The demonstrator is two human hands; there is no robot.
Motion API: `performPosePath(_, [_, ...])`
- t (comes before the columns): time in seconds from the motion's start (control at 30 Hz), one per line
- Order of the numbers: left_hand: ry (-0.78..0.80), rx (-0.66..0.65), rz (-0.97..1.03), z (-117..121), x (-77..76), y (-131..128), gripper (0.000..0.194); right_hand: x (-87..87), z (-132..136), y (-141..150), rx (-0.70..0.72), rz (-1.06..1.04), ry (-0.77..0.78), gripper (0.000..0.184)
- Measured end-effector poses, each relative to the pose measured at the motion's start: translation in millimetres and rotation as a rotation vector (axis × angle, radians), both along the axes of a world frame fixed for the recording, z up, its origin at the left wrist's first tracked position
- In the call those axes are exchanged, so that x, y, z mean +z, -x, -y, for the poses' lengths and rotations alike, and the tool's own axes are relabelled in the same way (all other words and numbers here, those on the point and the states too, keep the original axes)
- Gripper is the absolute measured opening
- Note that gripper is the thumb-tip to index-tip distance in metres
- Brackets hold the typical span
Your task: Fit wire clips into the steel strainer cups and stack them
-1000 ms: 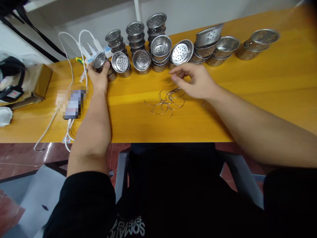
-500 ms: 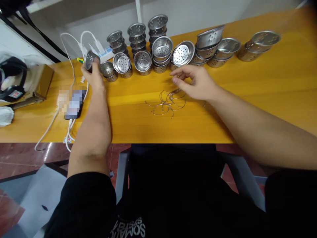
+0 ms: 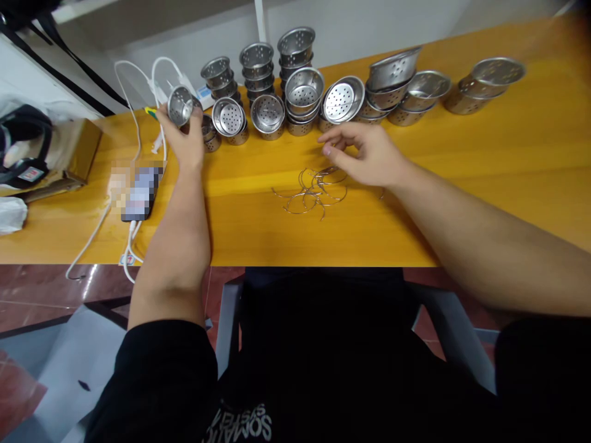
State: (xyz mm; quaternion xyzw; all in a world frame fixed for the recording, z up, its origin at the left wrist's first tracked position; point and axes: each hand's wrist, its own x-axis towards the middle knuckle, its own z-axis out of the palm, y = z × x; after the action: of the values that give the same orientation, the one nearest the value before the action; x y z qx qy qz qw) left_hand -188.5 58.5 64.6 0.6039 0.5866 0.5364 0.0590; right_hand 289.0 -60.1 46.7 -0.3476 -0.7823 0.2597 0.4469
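Observation:
My left hand [image 3: 188, 144] grips a small perforated steel strainer cup [image 3: 180, 106] at the left end of the row, its mouth tilted towards me. Just right of that hand, partly hidden by it, stands a short stack of strainer cups [image 3: 212, 142]. My right hand [image 3: 364, 154] hangs over the table, fingers loosely bent and thumb apart from them, with nothing visible in it. Below and left of its fingertips lies a tangle of thin curved wires [image 3: 313, 194]. Behind it a wider strainer cup [image 3: 342, 101] leans on others.
Stacked strainer cups [image 3: 296, 46] line the wall side of the yellow table [image 3: 249, 227]. At left are a phone [image 3: 142, 194] with white cables, a power strip [image 3: 204, 96] and a cardboard box [image 3: 83, 151] with headphones [image 3: 28, 144].
My left hand has moved slightly right and turned the strainer cup, so its open mouth now shows. My right hand keeps nearly the same place.

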Motion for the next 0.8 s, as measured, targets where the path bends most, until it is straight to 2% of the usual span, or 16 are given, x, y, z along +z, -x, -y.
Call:
performPosePath(0.13, [-0.14, 0.061, 0.076, 20, 5.2, -23, 0.103, -1.0, -1, -1, -0.017, 0.009, 0.02, 0.054])
performPosePath(0.3, [-0.099, 0.029, -0.004, 33, 9.8, -31, 0.071, -2.5, 0, 0, -0.019, 0.003, 0.028, 0.058])
performPosePath(0.4, [-0.085, -0.01, -0.006, 35, 10.8, -29, 0.058, -3.2, 0, 1, -0.019, 0.011, 0.015, 0.06])
performPosePath(0.6, [0.037, 0.058, -0.04, 37, 18.7, -34, 0.051, -4.3, 0, 1, 0.004, 0.01, 0.013, 0.061])
performPosePath(0.8, [0.033, 0.03, -0.04, 36, 19.2, -35, 0.047, -6.5, 0, 0, 0.002, -0.007, 0.018, 0.056])
